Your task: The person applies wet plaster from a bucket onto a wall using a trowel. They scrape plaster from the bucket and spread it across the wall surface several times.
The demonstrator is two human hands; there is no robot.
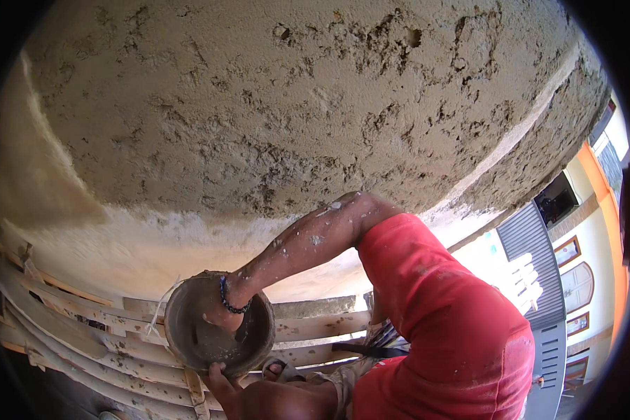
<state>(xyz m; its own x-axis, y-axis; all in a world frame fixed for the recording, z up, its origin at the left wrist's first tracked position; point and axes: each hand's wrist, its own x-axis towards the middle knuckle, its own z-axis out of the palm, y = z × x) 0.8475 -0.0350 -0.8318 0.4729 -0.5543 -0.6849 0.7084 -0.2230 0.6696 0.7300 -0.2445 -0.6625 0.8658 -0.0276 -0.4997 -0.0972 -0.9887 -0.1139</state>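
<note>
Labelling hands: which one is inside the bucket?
The right hand, with the dark beaded bracelet at its wrist; the left hand is outside the bucket, at its near rim.

Right hand (pixel 223 318): fingertips hidden inside the bucket (pixel 173 334); how full it is, cannot tell. Left hand (pixel 220 385), at the bucket's near rim: most fingers out of sight. Foot (pixel 276 367), just right of the bucket, only partly visible. Slatted platform's (pixel 322 326) near edge cut off below; wall (pixel 259 84) cut off above.
</note>
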